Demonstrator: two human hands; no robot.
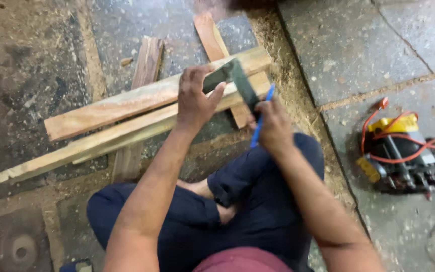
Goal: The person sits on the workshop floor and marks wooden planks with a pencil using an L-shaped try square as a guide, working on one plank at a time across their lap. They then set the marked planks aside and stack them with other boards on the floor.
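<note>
A dark square (pixel 237 80) is pinned onto the wood strips (pixel 142 108) by the closed left hand (pixel 195 100), guiding the blue pen (pixel 262 117) pinched in the right hand (pixel 274 126).

We saw soft, even daylight, faint shadows, no glare, motion blur throughout, our hands smeared most.

Pale planed wood planks (pixel 142 108), smooth and matt; dull dark metal square (pixel 237 80); glossy blue plastic pen (pixel 262 117); rough, dusty stone floor (pixel 368 45); navy cloth trousers (pixel 258 211).
</note>
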